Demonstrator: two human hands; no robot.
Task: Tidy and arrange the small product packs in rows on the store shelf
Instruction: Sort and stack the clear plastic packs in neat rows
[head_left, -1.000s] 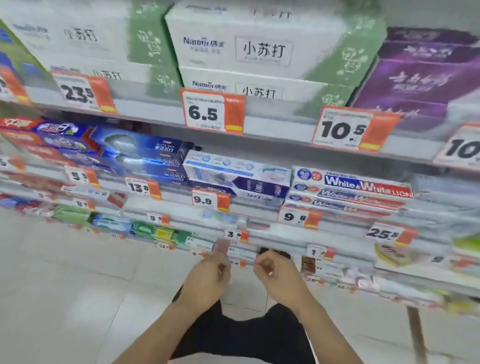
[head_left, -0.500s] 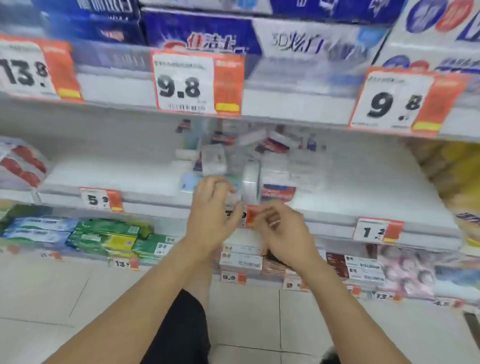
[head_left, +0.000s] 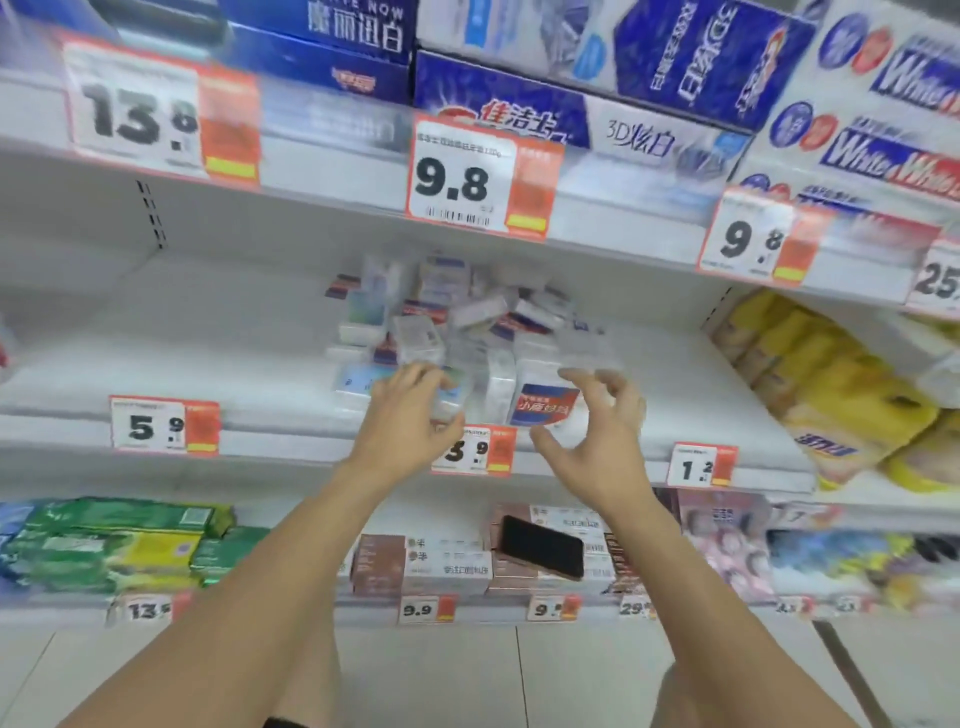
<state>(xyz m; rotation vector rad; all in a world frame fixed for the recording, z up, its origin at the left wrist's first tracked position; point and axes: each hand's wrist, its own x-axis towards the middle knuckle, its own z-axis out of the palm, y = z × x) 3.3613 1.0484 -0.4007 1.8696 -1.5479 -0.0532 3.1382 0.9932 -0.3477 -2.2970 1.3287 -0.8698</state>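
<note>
A white store shelf (head_left: 156, 364) is carrying a jumbled heap of small product packs (head_left: 457, 322) at its middle, some leaning, some lying flat. Yellow rolls (head_left: 831, 395) are sitting at its right end. The left hand (head_left: 402, 431) is reaching the heap's front, fingers curling onto a pack; whether it is gripping is unclear. The right hand (head_left: 597, 447) is hovering spread apart, holding nothing, beside a blue-and-red pack (head_left: 543, 405).
</note>
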